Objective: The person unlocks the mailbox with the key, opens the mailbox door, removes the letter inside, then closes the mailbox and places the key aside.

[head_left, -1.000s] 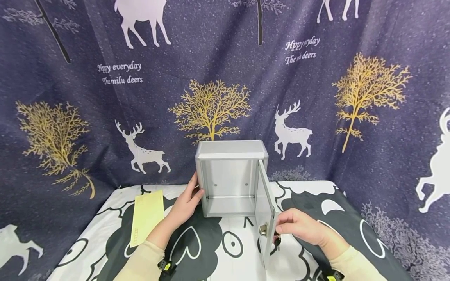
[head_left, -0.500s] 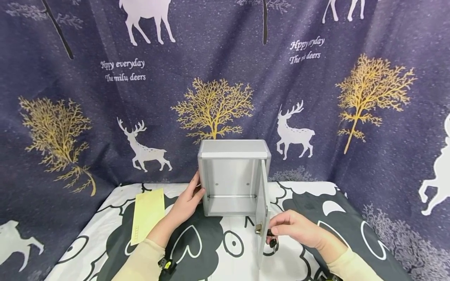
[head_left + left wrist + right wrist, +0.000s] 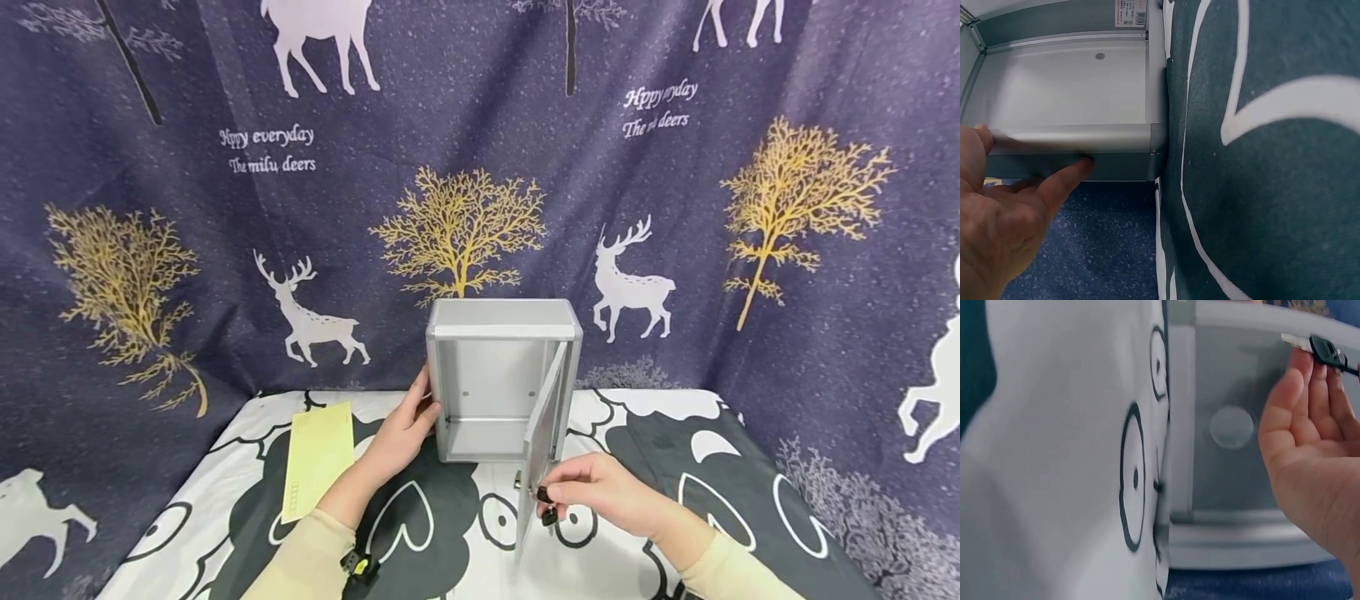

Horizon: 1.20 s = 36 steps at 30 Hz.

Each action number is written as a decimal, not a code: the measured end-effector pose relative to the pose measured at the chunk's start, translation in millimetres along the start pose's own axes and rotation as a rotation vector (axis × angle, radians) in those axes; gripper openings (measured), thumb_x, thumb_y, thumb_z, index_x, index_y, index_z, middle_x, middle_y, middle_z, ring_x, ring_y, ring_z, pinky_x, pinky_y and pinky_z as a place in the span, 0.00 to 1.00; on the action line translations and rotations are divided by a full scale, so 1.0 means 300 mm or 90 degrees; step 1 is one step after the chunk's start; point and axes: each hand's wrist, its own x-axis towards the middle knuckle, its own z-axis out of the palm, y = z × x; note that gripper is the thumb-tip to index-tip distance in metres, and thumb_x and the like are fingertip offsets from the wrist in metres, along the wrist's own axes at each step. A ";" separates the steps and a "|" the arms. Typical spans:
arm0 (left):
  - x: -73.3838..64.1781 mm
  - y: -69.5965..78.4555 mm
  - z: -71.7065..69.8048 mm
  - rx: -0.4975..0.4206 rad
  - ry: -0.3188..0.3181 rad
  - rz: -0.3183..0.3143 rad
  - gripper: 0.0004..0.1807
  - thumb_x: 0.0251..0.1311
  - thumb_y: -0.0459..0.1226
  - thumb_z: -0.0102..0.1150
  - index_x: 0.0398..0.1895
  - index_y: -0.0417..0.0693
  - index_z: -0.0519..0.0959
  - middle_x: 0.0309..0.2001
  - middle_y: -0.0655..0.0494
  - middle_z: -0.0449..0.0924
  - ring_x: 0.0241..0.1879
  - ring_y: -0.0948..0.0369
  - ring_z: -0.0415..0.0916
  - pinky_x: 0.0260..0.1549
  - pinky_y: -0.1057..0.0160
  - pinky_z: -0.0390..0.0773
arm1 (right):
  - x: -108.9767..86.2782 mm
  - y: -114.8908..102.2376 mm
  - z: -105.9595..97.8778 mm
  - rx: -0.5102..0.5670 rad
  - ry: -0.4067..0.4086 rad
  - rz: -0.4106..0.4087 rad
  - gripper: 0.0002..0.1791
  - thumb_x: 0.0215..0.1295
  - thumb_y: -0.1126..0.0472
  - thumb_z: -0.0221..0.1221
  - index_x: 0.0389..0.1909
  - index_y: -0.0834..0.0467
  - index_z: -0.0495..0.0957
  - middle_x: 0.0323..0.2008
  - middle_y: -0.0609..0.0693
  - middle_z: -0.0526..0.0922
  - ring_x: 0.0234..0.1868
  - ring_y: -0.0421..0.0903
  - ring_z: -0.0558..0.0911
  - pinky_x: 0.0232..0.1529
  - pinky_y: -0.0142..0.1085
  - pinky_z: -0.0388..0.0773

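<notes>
A silver-grey metal box (image 3: 502, 313) stands at the far middle with its front door (image 3: 542, 437) swung part way out on the right side. My left hand (image 3: 397, 440) rests against the box's left wall, fingers stretched along the outside and thumb at the front rim, as the left wrist view also shows. At the door's outer face, my right hand (image 3: 603, 493) pinches a black-headed key (image 3: 543, 495) at the lock. A second key (image 3: 1325, 351) dangles beside it, its blade free in the right wrist view. The lock's metal catch (image 3: 518, 479) sticks out on the door's inner side.
A yellow envelope (image 3: 321, 458) lies on the patterned black-and-white cloth (image 3: 442, 550) to the left. Right behind the box hangs a dark blue curtain (image 3: 480, 125) printed with deer and trees. Inside the box is a printed label (image 3: 1130, 12).
The right hand has moved left with the key, swinging the door inward toward the box. The left hand stays at the box's left wall, and the whole head view has shifted slightly.
</notes>
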 end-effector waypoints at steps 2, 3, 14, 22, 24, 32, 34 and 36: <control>-0.002 -0.002 0.000 0.004 0.000 0.001 0.42 0.90 0.41 0.50 0.95 0.60 0.41 0.90 0.42 0.49 0.82 0.36 0.62 0.64 0.39 0.83 | 0.018 0.007 0.020 -0.017 0.026 0.011 0.15 0.85 0.66 0.57 0.54 0.76 0.86 0.44 0.49 0.94 0.40 0.37 0.88 0.49 0.35 0.87; -0.003 -0.002 -0.001 0.006 -0.001 0.002 0.42 0.90 0.41 0.50 0.95 0.59 0.41 0.90 0.43 0.48 0.82 0.36 0.62 0.64 0.39 0.84 | 0.028 0.010 0.029 -0.029 0.038 0.017 0.15 0.85 0.65 0.58 0.53 0.75 0.86 0.43 0.49 0.94 0.39 0.37 0.88 0.49 0.35 0.87; 0.001 0.001 -0.001 0.011 -0.004 0.013 0.41 0.91 0.41 0.49 0.95 0.61 0.40 0.90 0.44 0.49 0.82 0.36 0.62 0.62 0.39 0.85 | 0.139 -0.001 0.110 -0.087 0.154 0.069 0.16 0.82 0.60 0.64 0.54 0.70 0.88 0.44 0.56 0.94 0.34 0.41 0.88 0.48 0.37 0.87; -0.001 -0.006 0.000 -0.009 -0.004 0.017 0.41 0.90 0.41 0.49 0.95 0.63 0.41 0.90 0.45 0.49 0.82 0.37 0.61 0.63 0.37 0.83 | 0.216 0.000 0.167 -0.069 0.231 0.100 0.18 0.81 0.57 0.65 0.54 0.71 0.89 0.43 0.54 0.92 0.37 0.47 0.87 0.44 0.36 0.88; 0.000 -0.011 0.001 -0.012 -0.005 0.018 0.41 0.90 0.41 0.49 0.95 0.64 0.42 0.90 0.45 0.49 0.82 0.37 0.62 0.63 0.37 0.83 | 0.232 0.004 0.175 -0.056 0.245 0.103 0.18 0.80 0.58 0.66 0.54 0.71 0.89 0.43 0.54 0.92 0.39 0.47 0.87 0.43 0.36 0.88; -0.001 -0.014 0.001 -0.010 0.002 0.021 0.41 0.90 0.41 0.50 0.95 0.64 0.43 0.90 0.46 0.51 0.82 0.36 0.63 0.61 0.39 0.85 | 0.282 0.013 0.190 -0.039 0.280 0.100 0.20 0.80 0.57 0.66 0.56 0.72 0.88 0.45 0.56 0.93 0.42 0.45 0.86 0.41 0.35 0.88; -0.001 -0.015 0.001 -0.010 0.003 0.022 0.41 0.90 0.40 0.50 0.95 0.64 0.43 0.90 0.46 0.51 0.81 0.36 0.63 0.61 0.40 0.85 | 0.292 0.013 0.193 -0.041 0.290 0.101 0.20 0.80 0.56 0.66 0.56 0.71 0.88 0.45 0.56 0.93 0.42 0.46 0.86 0.40 0.35 0.87; -0.001 -0.015 0.002 -0.010 0.004 0.020 0.41 0.90 0.40 0.50 0.95 0.64 0.43 0.90 0.46 0.51 0.81 0.37 0.64 0.61 0.38 0.85 | 0.301 0.010 0.198 -0.045 0.298 0.102 0.21 0.81 0.55 0.66 0.56 0.71 0.88 0.46 0.56 0.93 0.42 0.46 0.86 0.40 0.36 0.87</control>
